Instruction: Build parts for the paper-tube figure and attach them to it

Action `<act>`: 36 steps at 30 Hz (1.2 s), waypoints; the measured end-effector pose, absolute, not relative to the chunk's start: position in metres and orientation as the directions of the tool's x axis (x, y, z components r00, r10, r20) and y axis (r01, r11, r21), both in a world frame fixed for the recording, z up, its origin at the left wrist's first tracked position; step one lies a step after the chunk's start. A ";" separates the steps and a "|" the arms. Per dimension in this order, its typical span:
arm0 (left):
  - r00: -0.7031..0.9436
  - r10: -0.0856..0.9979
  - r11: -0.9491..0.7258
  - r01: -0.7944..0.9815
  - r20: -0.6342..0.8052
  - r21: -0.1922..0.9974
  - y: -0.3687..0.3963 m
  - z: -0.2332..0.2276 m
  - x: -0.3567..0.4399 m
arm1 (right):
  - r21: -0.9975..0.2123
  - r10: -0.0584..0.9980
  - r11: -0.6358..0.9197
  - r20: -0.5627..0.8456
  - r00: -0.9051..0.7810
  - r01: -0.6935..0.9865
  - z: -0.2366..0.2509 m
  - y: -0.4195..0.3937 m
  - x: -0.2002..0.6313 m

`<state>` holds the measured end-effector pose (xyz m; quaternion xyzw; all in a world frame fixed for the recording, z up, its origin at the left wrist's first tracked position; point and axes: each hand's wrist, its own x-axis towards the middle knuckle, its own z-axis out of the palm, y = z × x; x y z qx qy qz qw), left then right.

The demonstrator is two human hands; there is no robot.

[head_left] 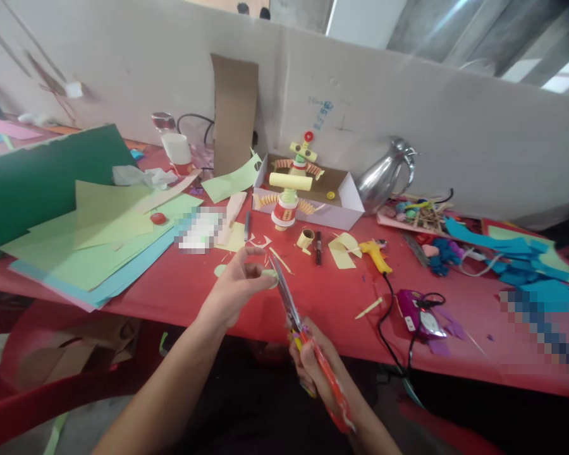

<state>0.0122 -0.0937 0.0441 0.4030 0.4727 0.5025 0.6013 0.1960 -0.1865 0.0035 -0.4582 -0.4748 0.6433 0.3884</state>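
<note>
Scissors with orange handles (308,341) were gripped in your right hand (315,370), blades partway through the small pale-green paper piece (269,275) your left hand (237,284) pinched, just before the paper robot figure (290,189); cutting looked unfinished.

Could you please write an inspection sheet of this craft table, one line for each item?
Surface: red table, mostly covered, with paper scraps scattered on it.
Job's things: scissors with orange handles; small pale green paper piece at the blades.
Clutter: paper figure in front of a white box, green and blue sheets, yellow glue gun, black marker, metal jug, blue scraps.
Fingers: left hand pinches the paper piece; right hand grips the scissors.
Cables: black cable runs from the glue gun over the table edge.
Surroundings: pale partition wall behind the table.
</note>
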 end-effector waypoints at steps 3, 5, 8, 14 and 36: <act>0.076 0.985 0.167 -0.211 -0.154 0.963 -0.094 0.043 0.010 | -0.977 0.931 -0.212 -0.190 -0.312 -0.037 0.003 -0.186 0.196; 0.077 0.985 0.167 -0.201 -0.154 0.965 -0.094 0.043 0.009 | -0.973 0.924 -0.225 -0.199 -0.328 -0.045 0.001 -0.185 0.197; 0.066 0.986 0.165 -0.198 -0.155 0.966 -0.095 0.044 0.009 | -0.965 0.917 -0.253 -0.216 -0.335 -0.068 -0.003 -0.186 0.197; 0.056 0.987 0.159 -0.194 -0.151 0.968 -0.094 0.043 0.008 | -0.961 0.912 -0.264 -0.223 -0.346 -0.078 -0.008 -0.187 0.198; 0.064 0.987 0.159 -0.174 -0.150 0.972 -0.095 0.045 0.003 | -0.944 0.905 -0.319 -0.276 -0.324 -0.085 -0.005 -0.190 0.197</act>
